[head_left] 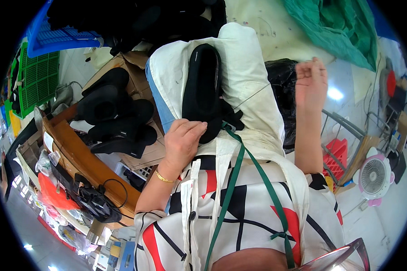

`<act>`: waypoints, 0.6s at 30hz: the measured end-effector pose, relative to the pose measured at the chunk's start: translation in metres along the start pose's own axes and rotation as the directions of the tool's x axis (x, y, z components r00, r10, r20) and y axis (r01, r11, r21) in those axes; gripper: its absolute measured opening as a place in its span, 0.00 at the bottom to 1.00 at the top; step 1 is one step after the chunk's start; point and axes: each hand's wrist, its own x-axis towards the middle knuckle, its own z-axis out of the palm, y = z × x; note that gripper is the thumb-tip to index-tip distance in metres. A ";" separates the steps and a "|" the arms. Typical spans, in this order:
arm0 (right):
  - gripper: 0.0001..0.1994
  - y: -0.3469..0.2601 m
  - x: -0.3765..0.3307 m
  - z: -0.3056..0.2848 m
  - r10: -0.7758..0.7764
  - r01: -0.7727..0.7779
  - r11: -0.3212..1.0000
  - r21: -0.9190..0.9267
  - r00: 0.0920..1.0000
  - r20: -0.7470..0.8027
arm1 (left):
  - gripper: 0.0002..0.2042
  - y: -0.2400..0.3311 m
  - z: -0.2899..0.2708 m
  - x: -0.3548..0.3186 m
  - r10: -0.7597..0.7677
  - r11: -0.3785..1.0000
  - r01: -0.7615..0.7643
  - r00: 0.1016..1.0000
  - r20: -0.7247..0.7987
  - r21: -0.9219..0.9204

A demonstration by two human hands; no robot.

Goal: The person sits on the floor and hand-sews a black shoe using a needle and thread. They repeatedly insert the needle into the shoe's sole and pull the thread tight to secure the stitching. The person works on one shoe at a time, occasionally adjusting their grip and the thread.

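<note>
On my lap, over a white apron [251,58], lies a black slip-on shoe [195,101], its opening facing up. My left hand [184,135] is closed on the shoe's near end, thumb and fingers pressed against the black fabric. More black fabric lies beside it, touching the green cord [239,156] that runs down to the shoe. My right hand [311,83] is raised away to the right, its fingers curled together. A thin dark thread [257,93] runs taut from the shoe up toward that hand. Whatever the right fingers pinch is too small to make out.
Several black shoes [106,106] are piled on a cardboard box and wooden bench [86,158] at left. A blue crate [65,38] and dark goods fill the far side. To the right are a black plastic bag [280,90], a red basket [335,153] and a fan [374,174].
</note>
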 end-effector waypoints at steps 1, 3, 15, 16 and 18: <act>0.09 0.006 -0.007 0.006 0.011 -0.006 0.998 -0.070 0.997 0.073 | 0.16 -0.002 0.001 -0.002 0.022 0.999 -0.022 1.000 -0.004 0.027; 0.07 0.019 -0.032 0.021 0.201 -0.155 0.970 -0.188 0.944 0.262 | 0.17 -0.001 0.001 -0.001 0.078 0.994 -0.077 0.997 0.000 0.074; 0.09 0.040 -0.099 0.062 0.593 0.474 0.484 -0.736 0.441 0.674 | 0.16 0.002 0.005 -0.004 0.133 0.984 -0.122 0.988 -0.084 0.127; 0.09 0.040 -0.099 0.063 0.597 0.481 0.478 -0.735 0.435 0.673 | 0.16 0.002 0.005 -0.004 0.131 0.985 -0.120 0.988 -0.087 0.126; 0.09 0.040 -0.099 0.063 0.591 0.487 0.481 -0.729 0.434 0.680 | 0.15 0.001 0.005 -0.005 0.126 0.986 -0.115 0.988 -0.093 0.119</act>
